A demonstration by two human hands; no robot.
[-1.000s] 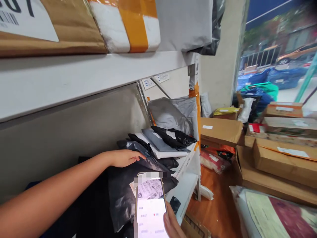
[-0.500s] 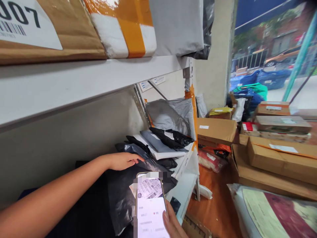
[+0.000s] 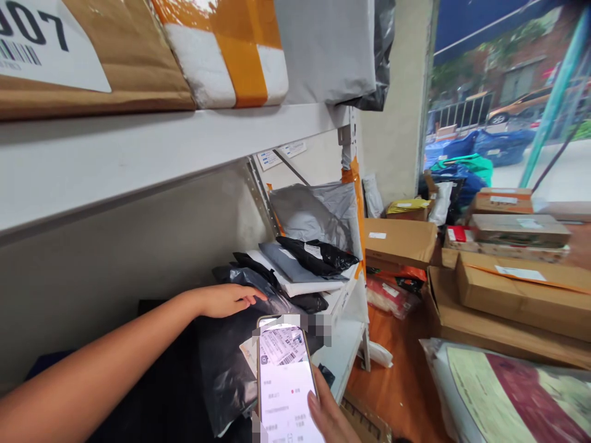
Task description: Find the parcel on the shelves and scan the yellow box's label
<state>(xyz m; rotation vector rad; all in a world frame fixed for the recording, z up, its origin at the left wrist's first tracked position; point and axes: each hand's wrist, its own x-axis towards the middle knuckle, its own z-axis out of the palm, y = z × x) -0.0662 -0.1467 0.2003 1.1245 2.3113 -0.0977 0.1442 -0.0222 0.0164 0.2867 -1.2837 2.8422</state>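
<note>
Black plastic, glossy and creased, wraps a large parcel (image 3: 221, 381) at lower centre, partly hidden by a phone (image 3: 290, 400). The person's right hand (image 3: 330, 409) grasps the phone, its thumb at the edge of the lit screen, which shows a label with a barcode. The left hand (image 3: 228, 300) reaches in with loosely bent fingers over a dark bag (image 3: 270, 292) above the parcel; I cannot tell whether it pinches the plastic. Just beyond, on a white shelf, 1 black packet (image 3: 318, 255) tops a grey mailer (image 3: 286, 261) and a white mailer (image 3: 298, 285). Cardboard boxes (image 3: 399, 240) crowd the floor (image 3: 381, 369) at right.
</note>
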